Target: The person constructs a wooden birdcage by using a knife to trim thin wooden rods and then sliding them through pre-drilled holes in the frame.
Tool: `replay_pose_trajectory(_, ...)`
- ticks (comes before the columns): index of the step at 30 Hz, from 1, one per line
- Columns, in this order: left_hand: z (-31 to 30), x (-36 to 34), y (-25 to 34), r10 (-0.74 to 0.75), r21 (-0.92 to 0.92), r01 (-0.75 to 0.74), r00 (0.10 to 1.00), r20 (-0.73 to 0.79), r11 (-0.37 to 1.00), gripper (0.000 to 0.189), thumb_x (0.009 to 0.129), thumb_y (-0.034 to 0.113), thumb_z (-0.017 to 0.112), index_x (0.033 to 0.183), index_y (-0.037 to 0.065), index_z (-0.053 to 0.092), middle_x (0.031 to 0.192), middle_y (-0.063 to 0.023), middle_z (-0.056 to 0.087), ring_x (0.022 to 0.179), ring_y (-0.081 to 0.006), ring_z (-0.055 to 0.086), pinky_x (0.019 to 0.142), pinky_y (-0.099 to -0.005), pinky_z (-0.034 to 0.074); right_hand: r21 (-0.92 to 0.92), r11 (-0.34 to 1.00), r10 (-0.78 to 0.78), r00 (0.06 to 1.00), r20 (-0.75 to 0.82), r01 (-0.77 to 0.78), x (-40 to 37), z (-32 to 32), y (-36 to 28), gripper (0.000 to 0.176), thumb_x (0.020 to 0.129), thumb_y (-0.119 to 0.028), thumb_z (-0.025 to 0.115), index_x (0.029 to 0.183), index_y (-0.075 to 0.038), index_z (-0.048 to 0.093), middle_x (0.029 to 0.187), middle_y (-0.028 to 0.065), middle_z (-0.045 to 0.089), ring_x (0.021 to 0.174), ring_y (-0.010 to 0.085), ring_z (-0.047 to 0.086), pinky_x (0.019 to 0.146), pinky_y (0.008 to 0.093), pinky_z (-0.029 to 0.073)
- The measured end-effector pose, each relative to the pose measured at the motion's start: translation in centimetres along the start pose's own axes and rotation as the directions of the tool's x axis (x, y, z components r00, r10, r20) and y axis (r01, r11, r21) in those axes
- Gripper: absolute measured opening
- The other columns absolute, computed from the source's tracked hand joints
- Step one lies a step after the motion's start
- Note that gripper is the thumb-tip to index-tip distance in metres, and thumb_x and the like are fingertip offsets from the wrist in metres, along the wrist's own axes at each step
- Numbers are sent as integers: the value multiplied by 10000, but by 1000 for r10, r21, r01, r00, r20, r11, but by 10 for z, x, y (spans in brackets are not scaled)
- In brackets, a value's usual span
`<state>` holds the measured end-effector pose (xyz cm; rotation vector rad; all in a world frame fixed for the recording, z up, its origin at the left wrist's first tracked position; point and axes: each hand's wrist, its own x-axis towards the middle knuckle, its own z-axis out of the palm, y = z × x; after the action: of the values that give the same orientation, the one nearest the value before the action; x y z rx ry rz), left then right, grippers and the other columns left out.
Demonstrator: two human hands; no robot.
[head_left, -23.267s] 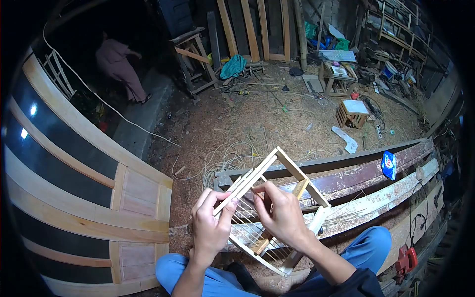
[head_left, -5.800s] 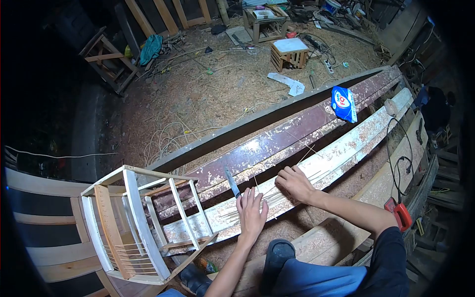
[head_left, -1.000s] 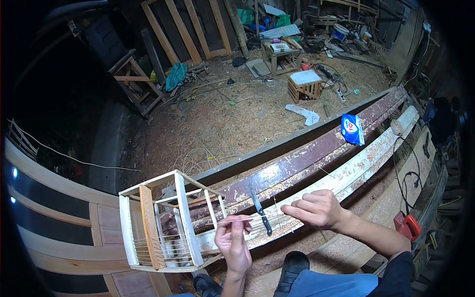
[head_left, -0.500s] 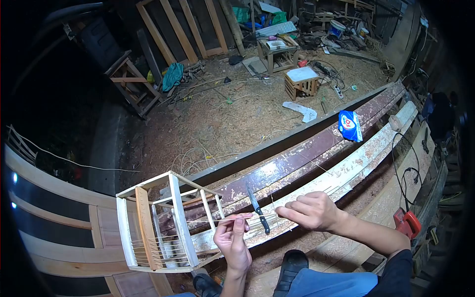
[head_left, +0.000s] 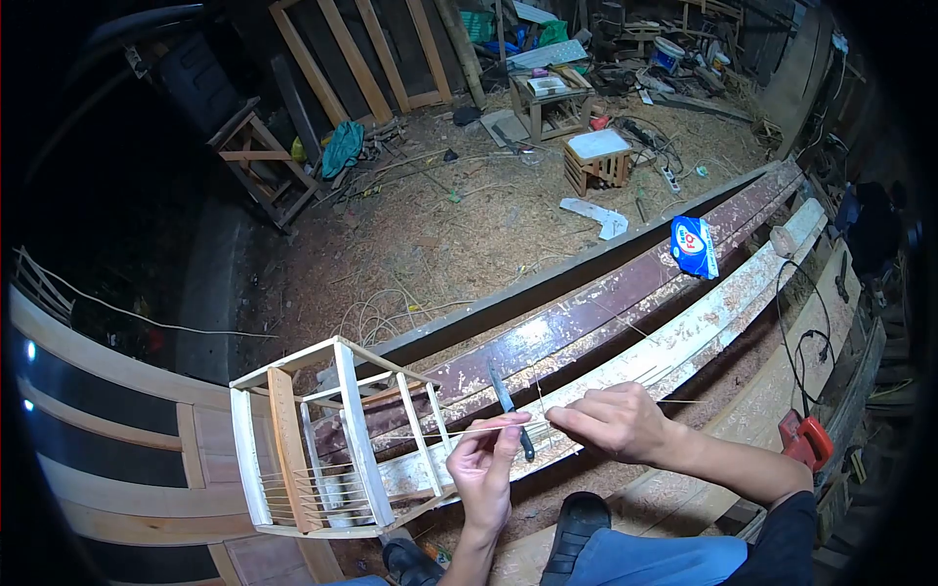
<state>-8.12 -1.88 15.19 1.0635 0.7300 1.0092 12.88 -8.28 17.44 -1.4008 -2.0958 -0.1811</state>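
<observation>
A thin pale wooden stick (head_left: 684, 400) runs through both my hands, nearly level, with one end sticking out past the right one. My left hand (head_left: 484, 479) pinches it between thumb and fingers, palm turned up. Close beside, my right hand (head_left: 616, 420) is closed around the stick, knuckles up. Behind my fingers lies a knife (head_left: 501, 386) with a black handle, on the boards; the left fingertips partly cover it. To the left stands a small wooden frame (head_left: 352, 430) with thin sticks set across its lower part.
A maroon board (head_left: 547, 337) and a pale plank (head_left: 674, 342) stretch away to the right. A blue packet (head_left: 693, 248) rests on them. A red tool (head_left: 806, 441) with a black cord lies at the right. Farther back, a small slatted stool (head_left: 598, 161) stands on the shavings-covered ground.
My left hand has moved right, closer to my right hand. The stick has shifted right too, and its end now shows beyond my right hand.
</observation>
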Motion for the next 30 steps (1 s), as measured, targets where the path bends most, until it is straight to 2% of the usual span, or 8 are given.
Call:
replay_pose_trajectory(3,6,-3,-1,-26,-1,26,995,94,1000,124,1038,46,710,1149,-10,714,1273,-210,728,1111,-206,710,1032,-351,539,205,972,119,993,-11,-114,14,0,-14,340,872,-130,750,1208,-81,733,847,16,719,704,172,708,555,326,555)
replay_pose_trajectory(6,7,-6,25,29,67,-34,997,71,997,169,1039,48,707,1197,-9,690,1363,-211,685,1281,-217,629,1101,-353,490,301,951,97,993,-65,-73,33,1,-14,352,846,-90,763,1197,-86,732,853,33,721,697,197,704,565,349,555)
replay_pose_trajectory(16,9,-14,145,186,211,-185,982,15,960,535,1018,-1,648,1508,-48,439,1524,-234,561,1362,-259,599,1130,-367,480,421,907,101,964,-244,12,129,-18,-37,318,855,37,786,1151,-33,692,872,111,674,744,290,694,598,415,540)
replay_pose_trajectory(19,-22,-24,167,240,344,-223,971,-10,912,547,1008,-3,656,1511,-51,444,1501,-235,585,1380,-270,592,1152,-376,463,413,911,53,988,-145,12,135,-14,-50,304,847,97,780,1115,-26,709,858,113,703,685,260,681,552,364,533)
replay_pose_trajectory(22,-64,-26,192,328,541,-265,944,-22,798,484,1001,29,661,1456,-52,516,1456,-215,626,1355,-261,606,1185,-397,442,276,960,56,998,-42,-42,132,-10,-62,229,902,-50,803,1122,-90,753,750,73,614,684,248,657,551,390,501)
replay_pose_trajectory(28,-172,-3,229,315,758,-123,942,-113,640,366,1012,172,708,1335,4,670,1285,-177,715,1248,-290,660,1130,-417,470,280,960,5,997,-73,16,150,2,-85,244,929,-66,778,1167,-102,739,890,81,656,748,250,680,543,391,509)
replay_pose_trajectory(29,-189,2,228,313,749,-136,944,-100,648,366,1012,172,708,1335,4,670,1285,-177,715,1248,-290,660,1130,-417,470,257,966,0,1000,16,-4,154,3,-91,269,930,-82,778,1194,-109,729,940,79,664,766,248,687,538,388,508)
replay_pose_trajectory(30,-205,5,226,292,870,-153,956,12,468,360,997,164,715,1327,24,679,1304,-165,716,1246,-296,658,1129,-421,464,230,973,-1,994,107,-24,159,4,-97,295,932,-99,779,1221,-115,719,991,78,671,784,246,695,532,384,507)
